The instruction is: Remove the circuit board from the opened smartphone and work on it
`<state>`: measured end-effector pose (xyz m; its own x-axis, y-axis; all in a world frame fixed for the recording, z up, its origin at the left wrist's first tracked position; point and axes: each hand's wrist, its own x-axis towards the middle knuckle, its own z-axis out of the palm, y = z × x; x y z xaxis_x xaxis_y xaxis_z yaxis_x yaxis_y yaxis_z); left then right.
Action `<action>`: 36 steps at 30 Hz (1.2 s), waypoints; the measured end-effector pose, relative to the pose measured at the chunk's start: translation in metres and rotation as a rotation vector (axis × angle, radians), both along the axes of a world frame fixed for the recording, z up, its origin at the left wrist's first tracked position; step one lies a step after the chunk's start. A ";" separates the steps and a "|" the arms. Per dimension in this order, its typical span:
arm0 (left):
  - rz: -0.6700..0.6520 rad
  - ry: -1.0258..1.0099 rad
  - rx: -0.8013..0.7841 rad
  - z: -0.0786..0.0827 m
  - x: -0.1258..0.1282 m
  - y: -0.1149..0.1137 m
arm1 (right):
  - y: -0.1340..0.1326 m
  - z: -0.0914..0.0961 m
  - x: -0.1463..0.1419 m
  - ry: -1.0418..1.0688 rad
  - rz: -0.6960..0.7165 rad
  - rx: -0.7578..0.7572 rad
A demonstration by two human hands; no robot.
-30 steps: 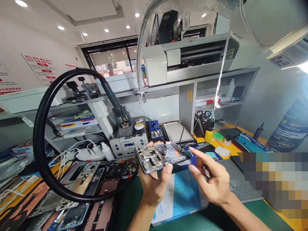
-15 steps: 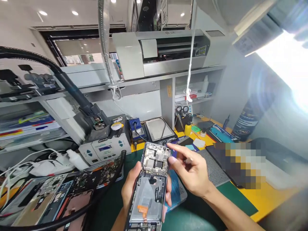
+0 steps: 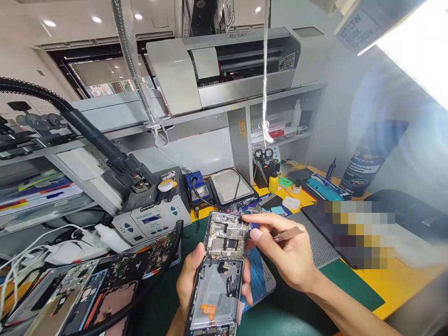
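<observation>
An opened smartphone (image 3: 219,275) tilts upright in my left hand (image 3: 191,275). The thumb lies along its left edge and the fingers wrap the right side. Bare circuit boards show at the top of the phone, with the battery and an orange flex cable lower down. My right hand (image 3: 292,256) is at the phone's upper right corner, its index fingertip at the edge and the thumb just below. Metal tweezers (image 3: 292,233) are tucked in the curled fingers of that hand, their far end sticking out; the rest is hidden.
A green mat (image 3: 287,312) covers the yellow bench. A blue-and-white packet (image 3: 261,280) lies behind the phone. At left are several phone parts (image 3: 115,308), a black hose (image 3: 143,289) and a soldering station (image 3: 150,226). A dark phone (image 3: 325,233) rests at right.
The camera view has shifted slightly. More of the tweezers now shows above my right hand's fingers. Both hands stay at the phone in nearly the same pose.
</observation>
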<state>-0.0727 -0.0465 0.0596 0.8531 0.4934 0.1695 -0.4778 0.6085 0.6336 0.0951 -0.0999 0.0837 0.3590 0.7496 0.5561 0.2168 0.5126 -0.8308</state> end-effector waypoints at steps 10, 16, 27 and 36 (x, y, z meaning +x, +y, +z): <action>0.055 0.014 0.028 -0.005 0.004 0.001 | 0.006 0.006 0.010 0.465 0.425 -0.179; 0.093 0.066 -0.040 -0.007 0.005 0.000 | 0.005 0.007 0.010 0.363 0.365 -0.108; -0.026 0.093 0.000 -0.006 0.002 0.011 | 0.010 0.012 0.014 0.275 0.266 -0.207; 0.001 0.108 -0.076 0.002 0.008 0.008 | 0.013 0.009 0.015 0.489 0.288 -0.272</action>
